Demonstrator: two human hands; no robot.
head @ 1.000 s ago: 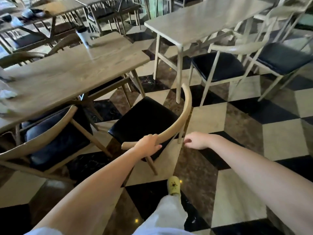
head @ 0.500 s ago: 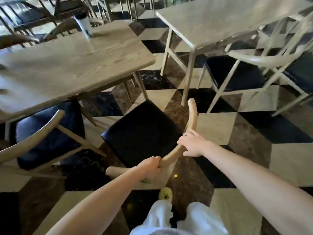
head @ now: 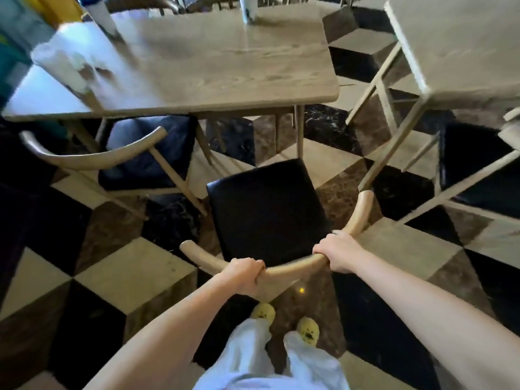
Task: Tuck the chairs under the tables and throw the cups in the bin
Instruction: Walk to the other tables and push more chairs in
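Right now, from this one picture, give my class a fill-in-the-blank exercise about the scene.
The chair has a ____ seat.
The left hand and right hand both grip its curved ____.
The white cup stands on the wooden ____.
The shoes are ____.
Missing: black; backrest; table; yellow.

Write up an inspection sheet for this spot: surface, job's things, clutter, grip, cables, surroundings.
Surface: wooden table, bare wood across its middle.
Job's things: near chair, seat not yet under the table; left chair, seat partly under it; tall cup at the table's far edge; second cup at its far left corner.
Clutter: blurred white item on the table's left end, too smeared to identify.
Grip: left hand and right hand both curled round the near chair's backrest.
Cables: nothing seen.
Surroundings: checkered floor; second table and another chair to the right.
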